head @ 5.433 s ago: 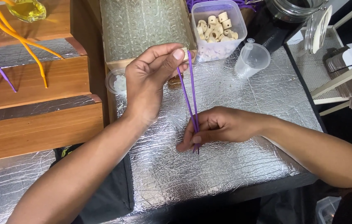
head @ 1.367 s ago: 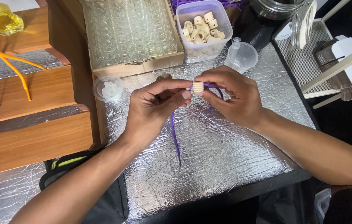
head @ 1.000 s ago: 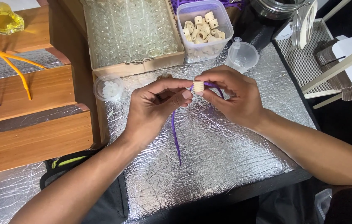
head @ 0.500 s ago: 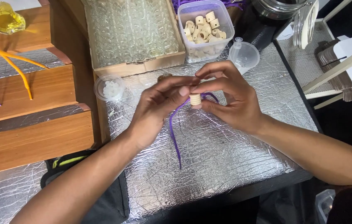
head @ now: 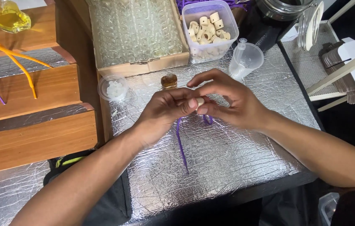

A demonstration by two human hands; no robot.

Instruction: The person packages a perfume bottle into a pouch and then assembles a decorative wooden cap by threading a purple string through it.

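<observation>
Centrally, left hand [head: 167, 109] and right hand [head: 232, 100] pinch one wooden bead [head: 200, 101] on a purple cord [head: 181, 144]; bare foil worktop [head: 227, 159] lies nearer the front edge.

Small craft workshop — foil-covered bench [head: 236, 167], box of glass vials [head: 135, 33], tub of wooden beads [head: 209, 31].

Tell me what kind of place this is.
Probably a small craft or packing bench for scented-oil bottles. A cardboard box of empty little glass bottles sits beside a tub of wooden beads, and both hands, left and right, work a bead onto a purple cord over a foil-covered table.
</observation>
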